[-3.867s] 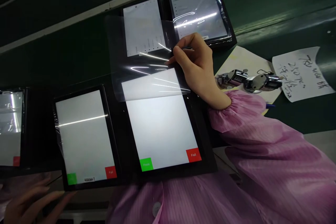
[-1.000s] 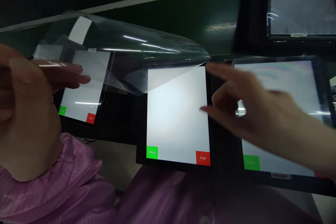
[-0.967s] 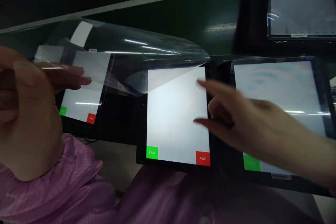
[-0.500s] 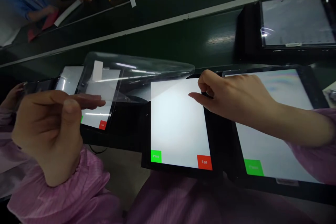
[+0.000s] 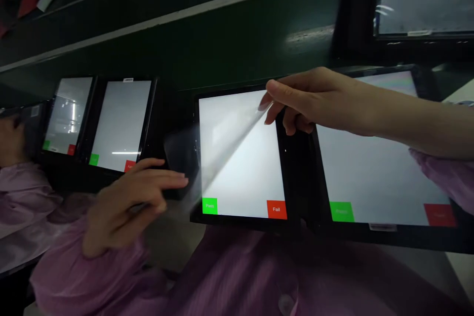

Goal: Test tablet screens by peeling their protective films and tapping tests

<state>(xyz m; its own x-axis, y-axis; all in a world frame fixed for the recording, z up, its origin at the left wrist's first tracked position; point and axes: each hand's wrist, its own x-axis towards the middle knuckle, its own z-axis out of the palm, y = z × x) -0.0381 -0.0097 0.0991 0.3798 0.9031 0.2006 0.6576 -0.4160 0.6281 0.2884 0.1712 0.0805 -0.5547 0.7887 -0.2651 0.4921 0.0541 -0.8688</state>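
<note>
A clear plastic film (image 5: 231, 150), smeared by motion, slants down and left across a lit white tablet (image 5: 252, 173) with a green Pass box and a red Fail box. Its upper corner is pinched between the thumb and fingers of my right hand (image 5: 307, 101), above the tablet's top right corner. My left hand (image 5: 128, 207) is off to the tablet's left, fingers apart and holding nothing. The blurred lower end of the film hangs close to those fingertips, and I cannot tell whether they touch.
A larger lit tablet (image 5: 374, 173) lies to the right, partly under my right forearm. Two smaller tablets, one of them a lit tablet (image 5: 120, 118), lie to the left. Another screen (image 5: 425, 0) stands at the upper right. A co-worker's hand (image 5: 11, 140) is at the far left.
The film has swung from the left down across the middle tablet. My left hand has let go of it and moved right and down; my right hand now pinches its corner. The view has shifted.
</note>
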